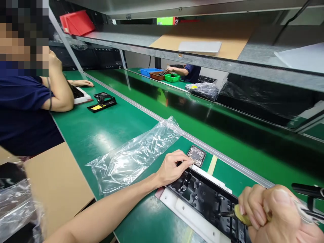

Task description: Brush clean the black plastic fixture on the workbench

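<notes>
A right hand (268, 211), nearest the camera at the lower right, is seen closed in a fist around a yellow-handled tool (240, 215), its tip lowered into a black plastic housing (205, 199) that is seated in a white fixture (187, 214) on the green counter (106, 131). The left hand (173, 167) is laid on the far left end of the housing, fingers spread and pressing down, nothing being gripped by it. The housing is thus held at one end only; a slip of the tool tip could, it is judged, be caused by the housing rocking in its fixture, and the ribs inside could be scratched. A small tray of tiny parts (196, 155) is set just beside the left fingertips, touching or nearly so, and could be knocked and its contents scattered if that hand is shifted. Whether the tool tip is seated on a fastener cannot be told, the spot being hidden by the fist.

To the left, a crumpled clear plastic bag (136, 155) is spread on the counter near the left forearm, and could be dragged by it. A cardboard sheet (58, 182) is placed at the near left edge. Farther off, a co-worker's arm (59, 91) is rested on the counter beside a black stand (102, 103). At the far end, blue, brown and green bins (162, 74) are attended by another person. Along the right, a metal rail (227, 162) borders the work area.
</notes>
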Demonstrator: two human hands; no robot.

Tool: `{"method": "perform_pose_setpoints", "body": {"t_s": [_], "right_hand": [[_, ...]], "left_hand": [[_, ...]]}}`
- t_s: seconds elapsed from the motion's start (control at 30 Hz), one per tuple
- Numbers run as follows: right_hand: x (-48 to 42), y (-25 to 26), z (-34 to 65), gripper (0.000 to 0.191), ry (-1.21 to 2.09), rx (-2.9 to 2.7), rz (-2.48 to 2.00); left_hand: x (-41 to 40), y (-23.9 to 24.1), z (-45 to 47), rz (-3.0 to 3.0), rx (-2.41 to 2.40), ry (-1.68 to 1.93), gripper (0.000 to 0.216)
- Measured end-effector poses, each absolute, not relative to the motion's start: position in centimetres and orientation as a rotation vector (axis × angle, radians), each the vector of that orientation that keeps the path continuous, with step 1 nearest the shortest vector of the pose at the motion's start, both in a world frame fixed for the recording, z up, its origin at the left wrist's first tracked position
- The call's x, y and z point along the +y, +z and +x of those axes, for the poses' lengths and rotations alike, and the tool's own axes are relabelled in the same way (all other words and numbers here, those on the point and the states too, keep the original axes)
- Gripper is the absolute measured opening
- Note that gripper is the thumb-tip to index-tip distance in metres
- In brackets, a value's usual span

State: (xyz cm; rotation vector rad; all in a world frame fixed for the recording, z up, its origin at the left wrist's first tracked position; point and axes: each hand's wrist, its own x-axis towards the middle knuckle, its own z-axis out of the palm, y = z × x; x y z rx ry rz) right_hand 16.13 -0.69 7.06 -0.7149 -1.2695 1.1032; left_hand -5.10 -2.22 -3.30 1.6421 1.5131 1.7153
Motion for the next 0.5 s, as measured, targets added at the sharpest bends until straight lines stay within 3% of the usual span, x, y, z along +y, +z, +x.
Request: {"method": "perform_pose_setpoints", "body": {"t_s": [0.5], "right_hand": [[-0.8,6.89,15.76,0.054,1.108,-1.346,-0.592]], "left_hand": [[-2.62,-3.64,-5.6,1.832,1.516,1.744,0.011]]}}
